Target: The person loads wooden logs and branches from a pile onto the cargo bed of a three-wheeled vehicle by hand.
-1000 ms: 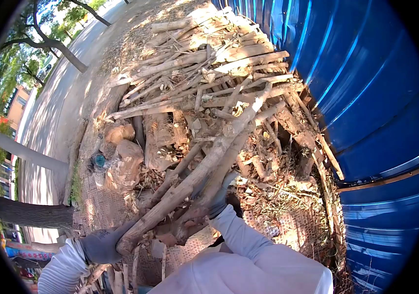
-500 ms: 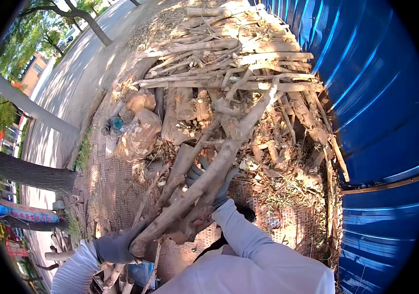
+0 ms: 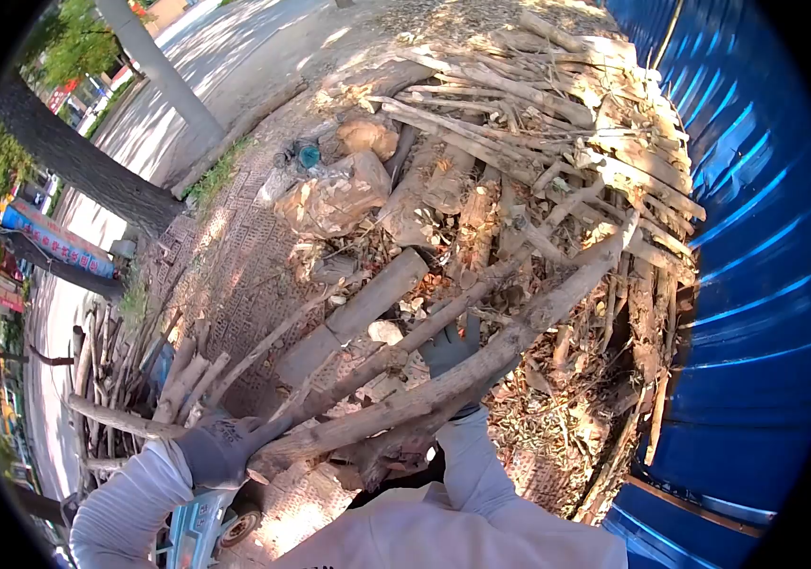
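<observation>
Right side is closed off by a blue metal fence [image 3: 756, 313]; far edge is filled by a log pile [image 3: 519, 123], ended close to the fence. Open room is left on the paved ground [image 3: 244, 213], between a cut stump [image 3: 339, 194] and a stack of sticks [image 3: 107, 375] at lower left. Road [image 3: 263, 57] is seen past a tree trunk [image 3: 83, 166], upper left.

Thick log [image 3: 443, 384] is held slanted across the front of the body, its far end pointed at the pile's fence side. Thin branch [image 3: 391, 356] is held beside it, toward the road side. Left hand [image 3: 218, 450], gloved: grip closed around the thin branch's near end; thick log's end just beside, contact cannot be told. Right hand [image 3: 453, 349], gloved: passed beneath the thick log, fingers half curled up on its far side, log cradled; tightness cannot be told, palm hidden. Flat timber piece [image 3: 358, 313] is seen beyond the thin branch.
</observation>
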The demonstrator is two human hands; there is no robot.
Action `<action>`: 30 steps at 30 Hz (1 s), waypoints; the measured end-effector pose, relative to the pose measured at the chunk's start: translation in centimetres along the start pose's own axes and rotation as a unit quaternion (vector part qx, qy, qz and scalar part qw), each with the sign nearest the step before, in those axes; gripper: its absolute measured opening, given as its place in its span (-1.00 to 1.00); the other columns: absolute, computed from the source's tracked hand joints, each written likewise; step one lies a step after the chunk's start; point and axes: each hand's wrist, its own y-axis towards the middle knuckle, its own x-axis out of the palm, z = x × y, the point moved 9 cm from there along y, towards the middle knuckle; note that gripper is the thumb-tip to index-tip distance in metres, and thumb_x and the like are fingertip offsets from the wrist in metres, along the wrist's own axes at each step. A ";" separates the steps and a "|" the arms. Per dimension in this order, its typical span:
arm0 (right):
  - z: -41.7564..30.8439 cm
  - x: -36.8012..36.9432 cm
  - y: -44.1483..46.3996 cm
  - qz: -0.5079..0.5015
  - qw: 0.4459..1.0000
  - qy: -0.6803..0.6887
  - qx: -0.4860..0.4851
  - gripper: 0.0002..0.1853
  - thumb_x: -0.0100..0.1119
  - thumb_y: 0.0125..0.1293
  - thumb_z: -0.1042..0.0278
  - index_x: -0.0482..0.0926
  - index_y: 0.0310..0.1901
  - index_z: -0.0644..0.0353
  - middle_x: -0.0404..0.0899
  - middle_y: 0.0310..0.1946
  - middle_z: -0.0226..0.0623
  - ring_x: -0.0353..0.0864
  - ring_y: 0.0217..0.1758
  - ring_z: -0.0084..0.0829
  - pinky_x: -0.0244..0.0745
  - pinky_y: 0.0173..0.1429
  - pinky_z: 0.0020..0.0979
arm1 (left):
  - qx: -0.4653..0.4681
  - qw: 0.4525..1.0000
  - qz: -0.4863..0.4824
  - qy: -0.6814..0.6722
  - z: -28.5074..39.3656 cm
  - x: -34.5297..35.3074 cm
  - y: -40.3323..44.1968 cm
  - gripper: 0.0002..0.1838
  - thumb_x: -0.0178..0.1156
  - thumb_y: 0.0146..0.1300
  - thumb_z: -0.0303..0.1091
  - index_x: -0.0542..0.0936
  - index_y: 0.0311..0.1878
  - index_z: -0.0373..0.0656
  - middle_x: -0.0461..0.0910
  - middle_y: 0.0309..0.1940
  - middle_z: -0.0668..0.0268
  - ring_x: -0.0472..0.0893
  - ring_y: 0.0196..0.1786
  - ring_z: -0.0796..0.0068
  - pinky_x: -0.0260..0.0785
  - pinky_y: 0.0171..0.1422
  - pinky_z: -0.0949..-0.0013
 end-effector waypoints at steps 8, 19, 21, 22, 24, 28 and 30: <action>3.8 8.6 -1.2 -0.078 0.991 -0.053 0.096 0.28 -0.18 0.14 -0.87 0.03 0.64 0.06 0.06 0.65 -0.07 0.05 0.68 0.05 -0.04 0.69 0.23 | 0.036 0.970 0.192 -0.143 -3.0 7.9 -5.3 0.10 0.40 0.21 -0.25 -0.03 0.73 0.22 0.44 0.44 -0.02 0.55 0.35 -0.14 0.39 0.48 0.00; 18.5 13.7 -3.3 0.019 0.932 0.160 0.324 0.24 -0.21 0.19 -0.85 0.02 0.65 0.03 -0.02 0.67 -0.05 -0.04 0.72 0.03 -0.15 0.72 0.23 | -0.042 0.856 0.322 -0.402 1.8 27.8 -5.1 0.05 0.33 0.35 -0.20 -0.14 0.74 0.30 0.34 0.53 -0.03 0.42 0.48 -0.16 0.30 0.54 -0.04; 22.4 14.8 -4.3 -0.167 0.928 -0.115 0.313 0.25 -0.16 0.18 -0.85 0.06 0.63 0.07 -0.01 0.67 -0.02 -0.02 0.72 0.01 -0.12 0.71 0.24 | -0.101 0.833 0.337 -0.427 3.1 31.1 -5.7 0.06 0.30 0.35 -0.13 -0.17 0.75 0.27 0.37 0.48 -0.13 0.48 0.42 -0.22 0.34 0.50 -0.03; 24.9 15.4 -5.4 -0.218 0.899 -0.102 0.365 0.26 -0.19 0.17 -0.87 0.02 0.65 0.01 -0.11 0.69 -0.06 -0.13 0.74 -0.01 -0.21 0.72 0.25 | -0.107 0.809 0.379 -0.436 3.7 32.8 -6.0 0.02 0.26 0.39 -0.09 -0.18 0.74 0.28 0.36 0.49 -0.11 0.50 0.41 -0.21 0.37 0.48 -0.03; 29.6 15.1 -7.7 -0.190 0.876 -0.064 0.438 0.33 -0.21 0.11 -0.92 -0.08 0.69 -0.03 -0.27 0.73 -0.09 -0.28 0.77 -0.01 -0.34 0.73 0.28 | -0.124 0.762 0.459 -0.439 4.7 36.6 -6.1 0.00 0.22 0.41 -0.09 -0.19 0.74 0.28 0.35 0.50 -0.12 0.55 0.35 -0.23 0.40 0.45 -0.04; 40.5 15.8 -13.6 -0.284 0.796 -0.086 0.528 0.34 -0.42 0.13 -0.94 -0.19 0.71 -0.01 -0.33 0.73 -0.01 -0.33 0.77 0.04 -0.41 0.73 0.32 | -0.220 0.691 0.504 -0.468 6.2 42.1 -8.9 -0.01 0.30 0.31 -0.07 0.02 0.72 0.05 0.49 0.38 -0.11 0.61 0.25 -0.16 0.48 0.33 -0.04; 45.5 17.0 -17.9 -0.284 0.758 -0.066 0.583 0.33 -0.46 0.12 -0.95 -0.11 0.69 0.00 -0.24 0.71 0.00 -0.25 0.76 0.04 -0.34 0.73 0.28 | -0.252 0.658 0.529 -0.472 6.7 44.4 -10.9 -0.03 0.34 0.29 -0.14 0.08 0.70 0.04 0.53 0.31 -0.08 0.63 0.19 -0.19 0.51 0.24 -0.04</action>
